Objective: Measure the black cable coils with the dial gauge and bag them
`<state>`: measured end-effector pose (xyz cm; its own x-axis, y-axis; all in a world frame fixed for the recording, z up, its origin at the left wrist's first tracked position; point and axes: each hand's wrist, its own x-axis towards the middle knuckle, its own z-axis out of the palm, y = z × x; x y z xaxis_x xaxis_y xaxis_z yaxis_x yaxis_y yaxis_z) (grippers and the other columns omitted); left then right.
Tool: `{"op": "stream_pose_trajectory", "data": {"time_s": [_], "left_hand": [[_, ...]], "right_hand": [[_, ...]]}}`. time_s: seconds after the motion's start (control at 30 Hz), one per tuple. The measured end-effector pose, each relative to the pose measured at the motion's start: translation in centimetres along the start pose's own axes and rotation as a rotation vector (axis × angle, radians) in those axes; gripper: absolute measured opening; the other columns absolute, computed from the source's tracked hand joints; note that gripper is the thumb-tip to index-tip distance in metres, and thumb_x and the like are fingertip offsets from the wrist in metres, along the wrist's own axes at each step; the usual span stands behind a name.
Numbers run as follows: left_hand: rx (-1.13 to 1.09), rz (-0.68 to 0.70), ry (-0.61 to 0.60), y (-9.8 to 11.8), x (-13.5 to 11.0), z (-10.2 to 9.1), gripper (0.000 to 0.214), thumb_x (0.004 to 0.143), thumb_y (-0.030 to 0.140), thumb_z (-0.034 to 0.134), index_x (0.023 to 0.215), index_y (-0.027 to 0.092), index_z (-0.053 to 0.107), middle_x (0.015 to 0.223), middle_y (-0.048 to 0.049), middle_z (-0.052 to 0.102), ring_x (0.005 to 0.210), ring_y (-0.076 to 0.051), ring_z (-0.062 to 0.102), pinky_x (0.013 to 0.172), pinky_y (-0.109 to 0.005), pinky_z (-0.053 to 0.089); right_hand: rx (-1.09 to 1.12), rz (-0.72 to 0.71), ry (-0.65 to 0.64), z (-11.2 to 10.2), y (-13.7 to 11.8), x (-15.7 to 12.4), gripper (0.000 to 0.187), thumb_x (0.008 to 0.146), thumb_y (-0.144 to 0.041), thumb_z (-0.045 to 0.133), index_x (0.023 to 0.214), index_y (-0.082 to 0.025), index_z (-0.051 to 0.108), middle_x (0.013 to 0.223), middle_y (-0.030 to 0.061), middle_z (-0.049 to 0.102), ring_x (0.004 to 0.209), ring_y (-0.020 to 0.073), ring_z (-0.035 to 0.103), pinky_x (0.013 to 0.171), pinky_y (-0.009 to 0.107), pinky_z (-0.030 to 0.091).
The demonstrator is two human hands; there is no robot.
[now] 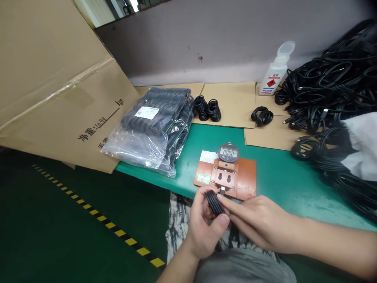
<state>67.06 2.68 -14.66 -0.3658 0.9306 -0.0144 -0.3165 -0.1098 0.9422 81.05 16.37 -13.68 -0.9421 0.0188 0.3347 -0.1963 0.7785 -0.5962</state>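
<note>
My left hand point(205, 226) is wrapped round a coiled black cable point(215, 203), thumb on the near side of the coil. My right hand point(262, 220) reaches in from the right, with its fingertips pinched at the cable's plug end point(222, 191). The plug's metal tip points at the front edge of a copper-coloured measuring fixture point(246, 179); whether it enters the slot I cannot tell. On the fixture's back sits a round digital gauge point(229, 152) reading 0.000. Some of my right fingers are hidden behind the coil.
Bagged coiled cables point(156, 125) lie at the left beside a large cardboard box point(59, 86). Smaller coil bundles point(207, 109) and a cable pair point(262, 116) rest on cardboard sheets point(232, 106). A white bottle point(272, 76) stands by a heap of loose cables point(332, 82) at right.
</note>
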Motion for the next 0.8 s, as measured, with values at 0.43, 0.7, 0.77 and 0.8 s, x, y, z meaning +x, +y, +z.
{"op": "stream_pose_trajectory", "data": {"time_s": [0.43, 0.7, 0.77, 0.8], "left_hand": [[-0.088, -0.017, -0.001, -0.13, 0.43, -0.17, 0.041, 0.089, 0.045, 0.068, 0.119, 0.022, 0.051, 0.084, -0.0014, 0.063, 0.077, -0.015, 0.060, 0.073, -0.026, 0.049], [-0.098, -0.024, 0.007, -0.37, 0.36, -0.23, 0.042, 0.089, 0.044, 0.068, 0.120, 0.022, 0.052, 0.084, -0.0023, 0.064, 0.077, -0.015, 0.061, 0.072, -0.026, 0.050], [-0.099, -0.029, 0.015, -0.23, 0.45, -0.02, 0.041, 0.089, 0.044, 0.068, 0.119, 0.021, 0.053, 0.086, -0.0023, 0.063, 0.077, -0.015, 0.061, 0.071, -0.026, 0.050], [-0.098, -0.032, 0.019, -0.09, 0.55, 0.13, 0.040, 0.089, 0.043, 0.068, 0.118, 0.021, 0.053, 0.088, -0.0023, 0.063, 0.078, -0.015, 0.061, 0.071, -0.025, 0.050]], "right_hand": [[0.027, 0.053, -0.050, 0.17, -0.13, -0.01, 0.061, 0.102, -0.015, 0.037, 0.157, -0.014, 0.011, 0.093, 0.0067, 0.076, 0.066, 0.0225, 0.072, 0.059, 0.036, 0.057], [-0.006, 0.026, -0.029, 0.15, -0.21, 0.14, 0.057, 0.104, -0.015, 0.034, 0.156, -0.010, 0.011, 0.093, 0.0072, 0.076, 0.065, 0.0198, 0.070, 0.057, 0.032, 0.054], [-0.054, 0.020, -0.005, 0.11, -0.32, 0.19, 0.055, 0.104, -0.016, 0.033, 0.156, -0.009, 0.013, 0.089, 0.0065, 0.076, 0.062, 0.0190, 0.069, 0.055, 0.031, 0.053], [-0.089, 0.016, 0.018, 0.09, -0.36, 0.22, 0.054, 0.105, -0.016, 0.033, 0.155, -0.009, 0.014, 0.086, 0.0059, 0.076, 0.061, 0.0189, 0.069, 0.054, 0.030, 0.052]]}}
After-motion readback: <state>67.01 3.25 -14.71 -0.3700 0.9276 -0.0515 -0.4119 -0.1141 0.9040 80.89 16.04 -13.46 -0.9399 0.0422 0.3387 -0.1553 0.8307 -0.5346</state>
